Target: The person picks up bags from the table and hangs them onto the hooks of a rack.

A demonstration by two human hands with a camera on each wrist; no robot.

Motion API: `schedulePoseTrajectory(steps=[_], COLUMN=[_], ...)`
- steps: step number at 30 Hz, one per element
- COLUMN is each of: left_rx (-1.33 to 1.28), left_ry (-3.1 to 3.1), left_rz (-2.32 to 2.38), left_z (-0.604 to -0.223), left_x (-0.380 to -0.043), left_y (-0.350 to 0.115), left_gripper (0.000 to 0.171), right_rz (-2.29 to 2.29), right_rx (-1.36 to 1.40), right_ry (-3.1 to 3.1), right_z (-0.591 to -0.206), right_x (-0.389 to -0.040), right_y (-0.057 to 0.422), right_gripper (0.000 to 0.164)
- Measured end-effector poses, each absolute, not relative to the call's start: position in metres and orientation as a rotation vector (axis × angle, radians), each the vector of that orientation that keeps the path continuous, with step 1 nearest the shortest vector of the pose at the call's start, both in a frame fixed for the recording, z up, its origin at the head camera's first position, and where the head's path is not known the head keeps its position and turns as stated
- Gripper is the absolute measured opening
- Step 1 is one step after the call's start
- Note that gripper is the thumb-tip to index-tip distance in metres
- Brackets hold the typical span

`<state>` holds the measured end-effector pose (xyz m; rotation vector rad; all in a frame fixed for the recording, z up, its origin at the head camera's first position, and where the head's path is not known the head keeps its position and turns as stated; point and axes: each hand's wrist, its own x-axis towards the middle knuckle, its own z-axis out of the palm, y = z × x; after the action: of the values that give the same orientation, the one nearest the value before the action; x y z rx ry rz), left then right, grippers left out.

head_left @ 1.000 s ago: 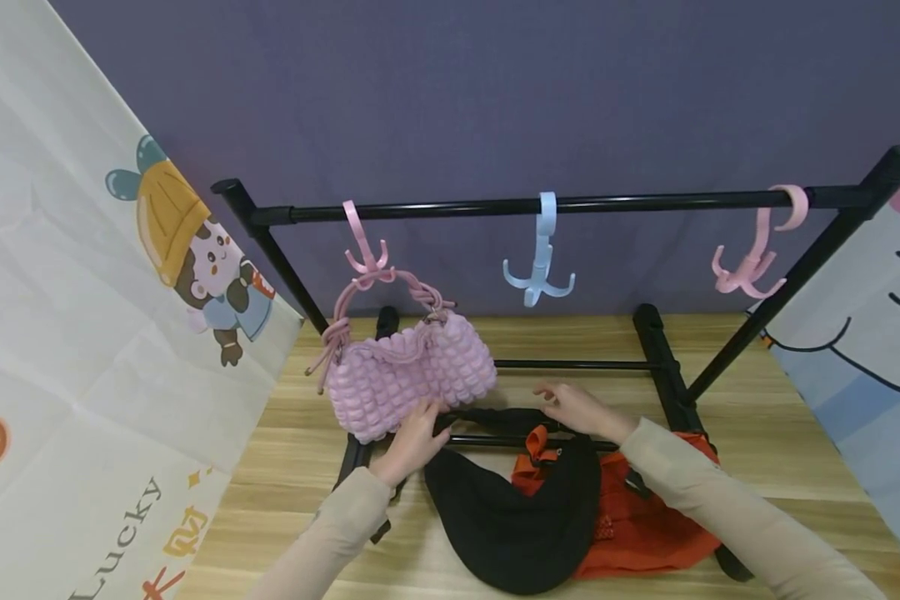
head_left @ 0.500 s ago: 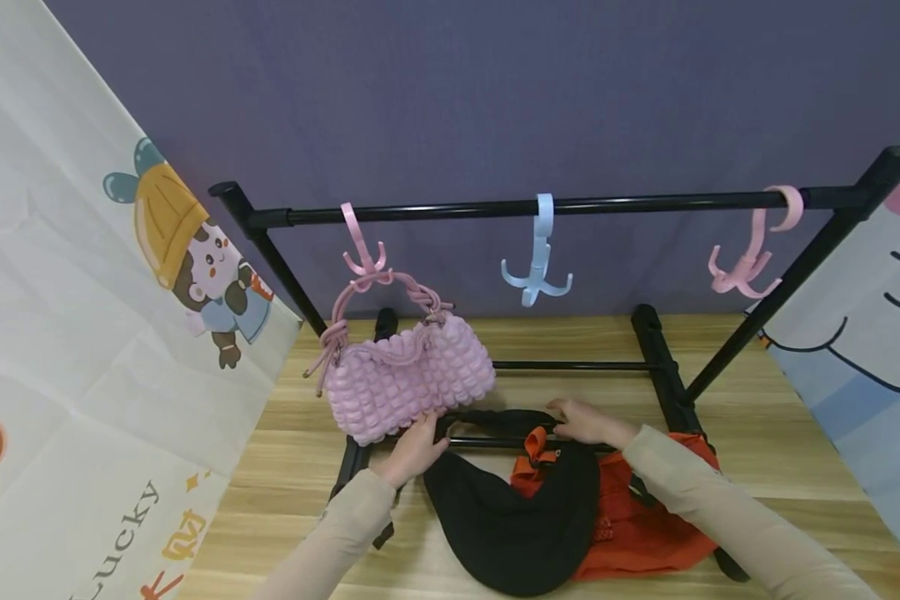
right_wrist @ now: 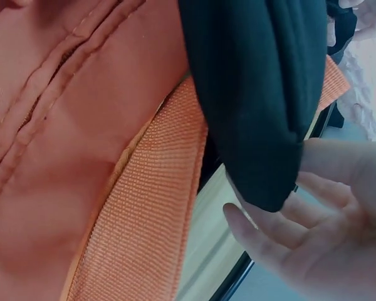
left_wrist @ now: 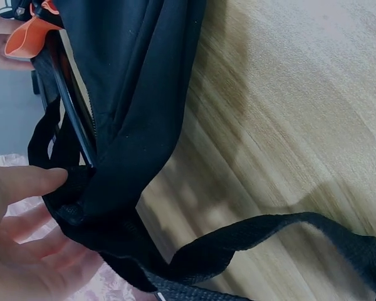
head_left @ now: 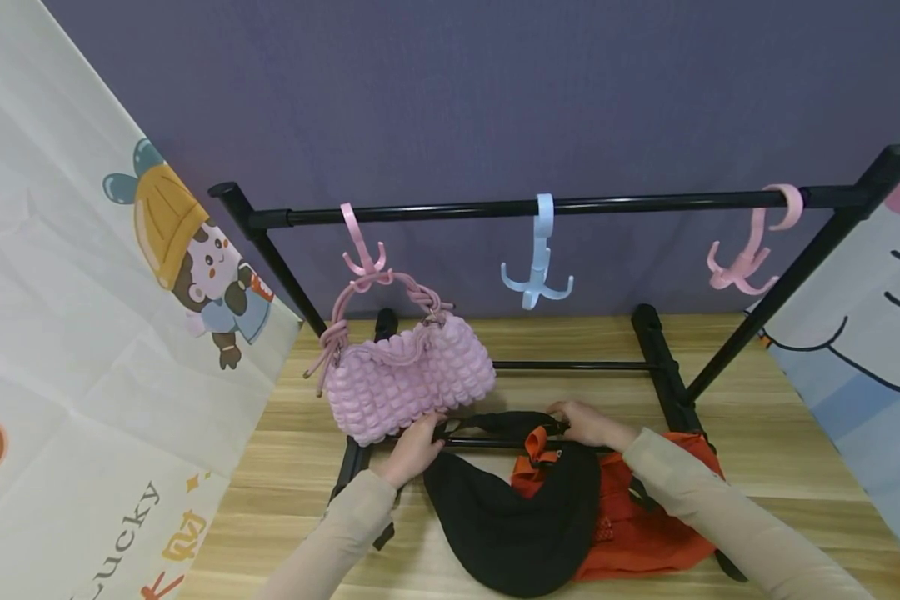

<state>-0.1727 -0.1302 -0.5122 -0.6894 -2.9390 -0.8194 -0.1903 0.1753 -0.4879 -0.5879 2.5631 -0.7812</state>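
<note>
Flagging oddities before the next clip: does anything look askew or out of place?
Mildly: the pink purse hangs slanted rather than level from its hook, left end lower, and the black bag lies partly over the orange bag, a bit jumbled. No spill shows.

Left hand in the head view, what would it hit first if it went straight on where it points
Probably the lilac bubble-textured handbag, at its lower edge, beyond the black crescent bag that the left hand pinches. Depth is unclear; it might pass beneath.

Long plain beige sleeves, ending at wrists; left hand, right hand bare.
</note>
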Motion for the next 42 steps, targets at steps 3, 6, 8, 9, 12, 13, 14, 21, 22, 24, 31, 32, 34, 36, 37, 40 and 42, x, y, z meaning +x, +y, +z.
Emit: schedulePoseTrajectory(steps=[3,6,8,9,12,13,14,21,22,24,31,32,34,36,37,40,42], left_rx=[-0.698,-0.686,-0.667,-0.656,-0.648,-0.642,-0.635,-0.623,-0.620,-0.610,-0.602,-0.613,-0.620,-0.627,-0.633,-0.659,-0.689], left_ry=[-2.933,-2.945,-2.957,-2.961,-2.952,-2.950,-2.949,-2.911,-2.903,-2.897,-2.888,-2.886,-2.889,-2.894,-2.891,-2.886,-2.889], left_rz=[-0.798,-0.788,-0.794,-0.801,-0.821,-0.834,-0.849,-0.971,-0.994,-1.031,-1.149,-1.156,-1.165,-1.187,-1.205,-1.263,-1.277], left_z=[-0.513,-0.512,-0.511,-0.511,-0.510,-0.510,-0.509,-0.503,-0.502,-0.501,-0.493,-0.491,-0.489,-0.486,-0.484,-0.478,-0.473], left_x=[-0.173,-0.172,-0.172,-0.172,-0.171,-0.171,-0.171,-0.170,-0.169,-0.169,-0.167,-0.167,-0.166,-0.166,-0.165,-0.164,-0.164], left_y=[-0.131,-0.131,-0.132,-0.132,-0.132,-0.132,-0.132,-0.135,-0.136,-0.136,-0.137,-0.137,-0.137,-0.137,-0.137,-0.137,-0.138], left_gripper=[0.032,0.032,0.031,0.031,0.031,0.031,0.032,0.031,0.031,0.031,0.037,0.038,0.039,0.040,0.040,0.038,0.035], right_rz=[-0.810,-0.844,-0.840,-0.836,-0.844,-0.849,-0.856,-0.921,-0.936,-0.976,-1.114,-1.124,-1.152,-1.164,-1.164,-1.166,-1.159], right_rx=[-0.568,-0.536,-0.545,-0.550,-0.553,-0.560,-0.564,-0.516,-0.511,-0.505,-0.544,-0.553,-0.572,-0.597,-0.607,-0.648,-0.677], right_ry=[2.566,2.561,2.575,2.585,2.616,2.625,2.634,2.675,2.681,2.682,2.647,2.647,2.636,2.624,2.620,2.604,2.607], right_z=[-0.489,-0.488,-0.487,-0.487,-0.485,-0.484,-0.483,-0.472,-0.471,-0.468,-0.458,-0.457,-0.453,-0.449,-0.447,-0.438,-0.433], right_x=[-0.191,-0.192,-0.193,-0.193,-0.193,-0.192,-0.192,-0.191,-0.190,-0.189,-0.186,-0.186,-0.185,-0.184,-0.184,-0.182,-0.180], right_y=[0.176,0.176,0.177,0.177,0.178,0.178,0.179,0.179,0.179,0.179,0.182,0.183,0.184,0.186,0.186,0.187,0.188], right_gripper=[0.045,0.045,0.045,0.044,0.042,0.041,0.041,0.039,0.039,0.038,0.038,0.038,0.038,0.038,0.038,0.038,0.038])
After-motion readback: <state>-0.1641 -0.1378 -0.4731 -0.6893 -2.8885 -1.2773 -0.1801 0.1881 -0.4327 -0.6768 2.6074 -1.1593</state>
